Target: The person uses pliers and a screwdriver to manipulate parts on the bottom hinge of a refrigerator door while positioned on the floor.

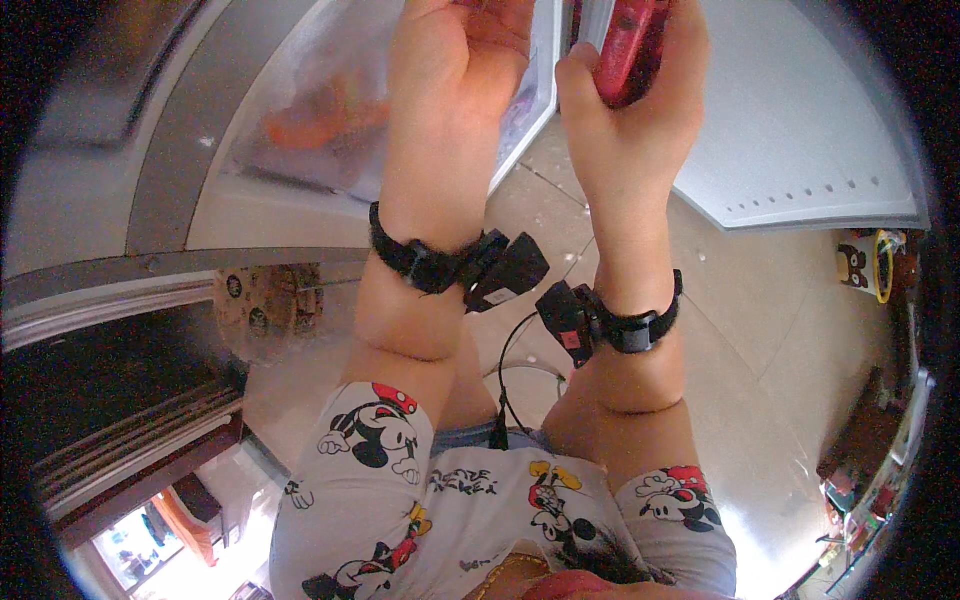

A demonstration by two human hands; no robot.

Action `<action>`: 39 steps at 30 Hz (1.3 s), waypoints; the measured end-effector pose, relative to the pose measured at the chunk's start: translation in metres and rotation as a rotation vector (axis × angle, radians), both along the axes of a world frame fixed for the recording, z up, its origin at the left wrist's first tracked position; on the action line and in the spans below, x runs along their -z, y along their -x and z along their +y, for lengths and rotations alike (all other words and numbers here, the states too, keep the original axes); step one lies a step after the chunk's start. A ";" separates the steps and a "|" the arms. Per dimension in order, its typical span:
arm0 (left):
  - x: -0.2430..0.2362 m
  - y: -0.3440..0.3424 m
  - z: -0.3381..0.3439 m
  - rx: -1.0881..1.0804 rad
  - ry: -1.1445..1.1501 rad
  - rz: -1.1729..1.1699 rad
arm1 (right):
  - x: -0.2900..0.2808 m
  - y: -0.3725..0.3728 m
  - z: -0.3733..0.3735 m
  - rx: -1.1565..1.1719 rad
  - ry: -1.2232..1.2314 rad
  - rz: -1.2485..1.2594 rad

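Observation:
Both my arms reach up to the top edge of the head view. My right hand (668, 85) is closed around a glossy red, elongated item (628, 62); its upper end is cut off, so its kind is unclear. To the left, my left hand (475, 45) shows its palm side, with the fingers mostly past the top edge. It is beside a white appliance's translucent drawer or bin (340, 110) with something orange inside. A white open door panel (790, 120) stands to the right of my right hand.
Tiled floor (740, 330) lies below, with small white bits on it. A brown patterned box (270, 310) is at left, above a dark ribbed panel (130, 400). A container with an animal-face picture (862, 265) stands at right. A black cable (503, 385) hangs between my wrist devices.

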State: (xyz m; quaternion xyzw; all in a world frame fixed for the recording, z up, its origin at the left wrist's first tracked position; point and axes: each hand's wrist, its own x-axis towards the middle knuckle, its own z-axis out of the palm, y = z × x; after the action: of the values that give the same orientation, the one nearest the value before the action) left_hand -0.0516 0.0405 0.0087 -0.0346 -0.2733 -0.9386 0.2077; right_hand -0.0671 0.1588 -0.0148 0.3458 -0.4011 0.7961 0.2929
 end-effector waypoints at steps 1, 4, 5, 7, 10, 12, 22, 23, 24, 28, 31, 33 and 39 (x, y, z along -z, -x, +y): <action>0.005 0.005 0.005 0.013 -0.028 -0.009 | 0.002 0.002 0.017 0.181 -0.226 -0.005; -0.011 -0.008 -0.004 -0.049 -0.033 -0.009 | -0.014 -0.012 0.013 0.320 -0.441 -0.017; -0.010 -0.005 -0.007 -0.044 -0.042 0.006 | -0.014 -0.014 0.015 0.305 -0.446 -0.038; -0.009 -0.002 -0.009 -0.035 -0.028 0.023 | -0.014 -0.017 0.018 0.249 -0.441 -0.098; -0.008 -0.003 -0.008 -0.037 -0.013 0.036 | -0.007 -0.009 0.019 0.328 -0.421 -0.008; -0.008 -0.003 -0.009 -0.037 -0.068 0.043 | -0.006 -0.008 0.018 0.414 -0.403 0.061; -0.008 0.003 -0.013 0.033 -0.144 0.180 | -0.012 -0.020 0.012 0.416 -0.623 -0.033; -0.014 0.000 -0.014 -0.007 -0.160 0.152 | -0.013 -0.024 0.009 0.419 -0.612 -0.055; -0.018 -0.002 -0.010 -0.039 -0.187 0.123 | -0.011 -0.025 0.009 0.431 -0.610 -0.079; -0.016 -0.004 -0.006 0.010 -0.159 0.160 | -0.014 -0.019 0.009 0.466 -0.555 0.005; -0.011 -0.001 -0.002 -0.005 -0.092 0.132 | -0.019 -0.028 0.013 0.355 -0.689 -0.121; -0.014 -0.004 0.009 -0.097 -0.103 0.014 | -0.003 -0.023 0.009 0.379 -0.602 -0.128; -0.006 -0.014 0.010 0.005 -0.052 0.052 | -0.012 -0.026 0.013 0.399 -0.520 -0.095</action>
State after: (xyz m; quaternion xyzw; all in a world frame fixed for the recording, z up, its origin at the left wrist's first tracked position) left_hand -0.0376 0.0510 0.0145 -0.0544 -0.2433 -0.9446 0.2134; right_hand -0.0415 0.1716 -0.0028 0.2859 -0.6640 0.6092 0.3260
